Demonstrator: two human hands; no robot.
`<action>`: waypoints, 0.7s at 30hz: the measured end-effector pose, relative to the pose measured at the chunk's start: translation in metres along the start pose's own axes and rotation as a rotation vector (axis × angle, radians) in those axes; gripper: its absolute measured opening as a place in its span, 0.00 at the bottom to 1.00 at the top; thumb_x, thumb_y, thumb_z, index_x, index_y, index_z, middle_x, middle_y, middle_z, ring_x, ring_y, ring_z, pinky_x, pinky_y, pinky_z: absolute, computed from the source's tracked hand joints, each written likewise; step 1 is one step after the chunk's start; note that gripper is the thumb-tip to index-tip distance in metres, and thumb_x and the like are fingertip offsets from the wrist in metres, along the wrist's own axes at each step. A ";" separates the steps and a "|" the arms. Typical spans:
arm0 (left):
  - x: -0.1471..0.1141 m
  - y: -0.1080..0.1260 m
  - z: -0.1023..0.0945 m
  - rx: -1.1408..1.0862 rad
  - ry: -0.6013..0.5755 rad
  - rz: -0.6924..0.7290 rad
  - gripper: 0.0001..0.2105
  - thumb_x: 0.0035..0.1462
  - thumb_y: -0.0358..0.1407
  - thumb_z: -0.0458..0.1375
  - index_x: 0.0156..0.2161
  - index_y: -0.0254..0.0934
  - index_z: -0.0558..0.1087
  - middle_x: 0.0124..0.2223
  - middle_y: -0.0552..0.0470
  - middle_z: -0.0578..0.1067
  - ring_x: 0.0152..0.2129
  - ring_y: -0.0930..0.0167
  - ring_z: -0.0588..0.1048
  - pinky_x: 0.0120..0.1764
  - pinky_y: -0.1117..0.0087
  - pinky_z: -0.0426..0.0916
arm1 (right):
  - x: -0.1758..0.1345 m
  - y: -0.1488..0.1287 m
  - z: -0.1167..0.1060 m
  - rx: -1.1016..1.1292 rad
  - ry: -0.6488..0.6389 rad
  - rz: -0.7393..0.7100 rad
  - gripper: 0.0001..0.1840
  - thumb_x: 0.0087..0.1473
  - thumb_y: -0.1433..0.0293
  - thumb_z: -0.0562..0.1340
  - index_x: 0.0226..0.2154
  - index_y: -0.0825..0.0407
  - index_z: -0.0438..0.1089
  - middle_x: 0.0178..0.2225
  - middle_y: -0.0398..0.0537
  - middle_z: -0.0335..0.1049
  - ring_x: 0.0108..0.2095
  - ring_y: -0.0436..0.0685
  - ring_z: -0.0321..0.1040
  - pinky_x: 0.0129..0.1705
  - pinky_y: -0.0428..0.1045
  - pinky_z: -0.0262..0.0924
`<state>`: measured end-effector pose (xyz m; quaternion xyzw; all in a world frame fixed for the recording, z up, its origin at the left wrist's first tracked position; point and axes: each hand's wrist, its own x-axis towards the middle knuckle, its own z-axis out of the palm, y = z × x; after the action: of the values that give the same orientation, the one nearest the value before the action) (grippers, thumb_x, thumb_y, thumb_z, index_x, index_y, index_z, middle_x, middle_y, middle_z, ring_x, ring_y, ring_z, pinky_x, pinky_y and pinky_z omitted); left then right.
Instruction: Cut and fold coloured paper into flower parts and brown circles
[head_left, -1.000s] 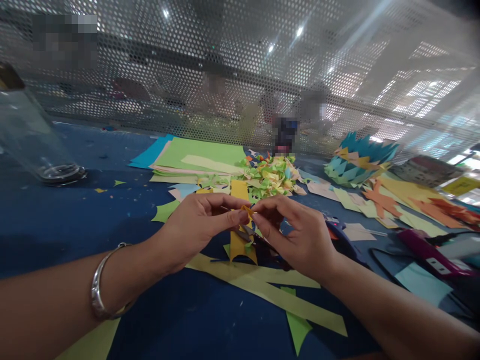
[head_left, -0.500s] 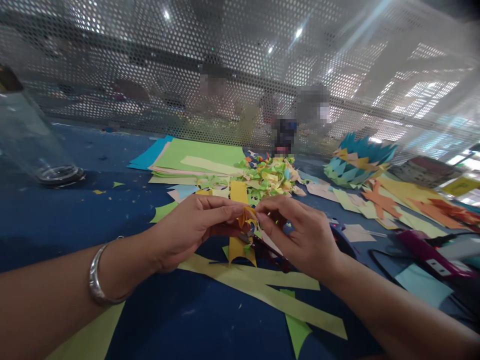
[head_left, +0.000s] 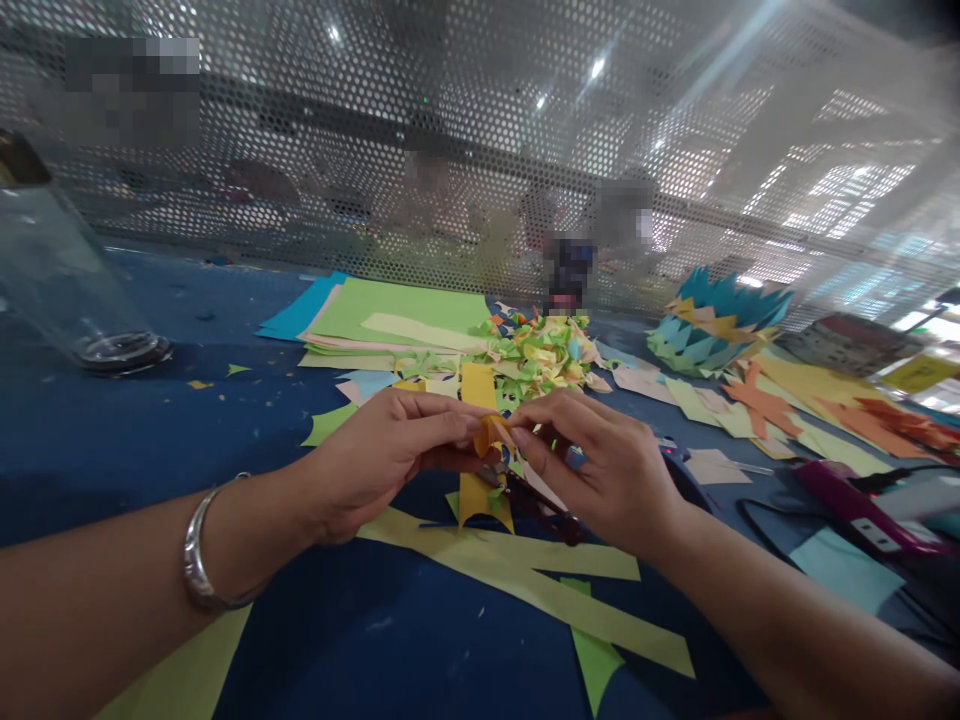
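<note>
Through the head camera I see a dark blue table strewn with cut paper. A glass bottle stands at far left. Toward the back I make out a stack of colored sheets, a heap of scraps beside it and a paper crown. Nearer lie pale yellow strips and a green offcut; at right, a purple power strip.

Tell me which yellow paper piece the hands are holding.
The small folded piece between the left hand and right hand. It alone is pinched and raised; the yellow strip behind it lies on the blue table.
</note>
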<state>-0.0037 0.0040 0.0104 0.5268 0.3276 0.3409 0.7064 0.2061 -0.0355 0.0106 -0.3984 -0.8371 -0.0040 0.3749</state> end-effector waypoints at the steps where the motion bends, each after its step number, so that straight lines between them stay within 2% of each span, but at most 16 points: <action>1: 0.000 0.000 0.001 0.027 0.028 0.010 0.06 0.55 0.33 0.64 0.36 0.39 0.83 0.35 0.49 0.82 0.32 0.72 0.79 0.41 0.71 0.73 | 0.000 0.000 0.000 0.009 -0.009 0.003 0.05 0.62 0.72 0.59 0.39 0.52 0.71 0.33 0.46 0.71 0.32 0.51 0.69 0.35 0.47 0.63; 4: -0.002 0.000 0.003 0.123 0.097 0.050 0.06 0.53 0.32 0.65 0.36 0.37 0.83 0.34 0.49 0.82 0.32 0.71 0.79 0.41 0.71 0.74 | 0.001 0.000 0.000 0.029 -0.041 0.025 0.05 0.61 0.71 0.60 0.39 0.53 0.71 0.34 0.47 0.72 0.32 0.51 0.69 0.34 0.47 0.63; 11: 0.001 -0.003 0.002 0.229 0.126 0.146 0.11 0.53 0.38 0.66 0.41 0.37 0.79 0.39 0.48 0.81 0.35 0.69 0.78 0.40 0.70 0.73 | 0.000 0.002 0.001 0.017 -0.046 0.000 0.06 0.63 0.71 0.58 0.38 0.51 0.71 0.34 0.48 0.73 0.34 0.52 0.69 0.37 0.49 0.64; 15: 0.002 -0.005 -0.001 0.269 0.188 0.226 0.16 0.52 0.38 0.66 0.46 0.37 0.75 0.34 0.50 0.78 0.32 0.69 0.77 0.35 0.70 0.73 | 0.001 0.003 0.002 0.006 -0.077 -0.034 0.07 0.63 0.70 0.57 0.40 0.51 0.70 0.38 0.50 0.74 0.38 0.54 0.70 0.39 0.50 0.65; 18: 0.002 -0.005 -0.002 0.302 0.199 0.265 0.17 0.54 0.38 0.64 0.48 0.37 0.71 0.34 0.50 0.78 0.31 0.69 0.77 0.33 0.71 0.71 | 0.005 0.001 -0.007 -0.080 -0.114 -0.019 0.07 0.63 0.69 0.57 0.40 0.51 0.70 0.38 0.50 0.73 0.35 0.54 0.70 0.36 0.49 0.63; 21: 0.000 -0.004 -0.002 0.326 0.179 0.280 0.16 0.55 0.37 0.63 0.48 0.37 0.70 0.35 0.50 0.78 0.32 0.69 0.78 0.33 0.72 0.70 | 0.004 0.001 -0.029 -0.195 -0.168 0.053 0.07 0.62 0.67 0.58 0.37 0.51 0.71 0.33 0.47 0.73 0.30 0.52 0.69 0.33 0.48 0.62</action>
<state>-0.0049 0.0038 0.0065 0.6419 0.3634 0.4234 0.5260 0.2231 -0.0412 0.0336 -0.4536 -0.8504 -0.0421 0.2631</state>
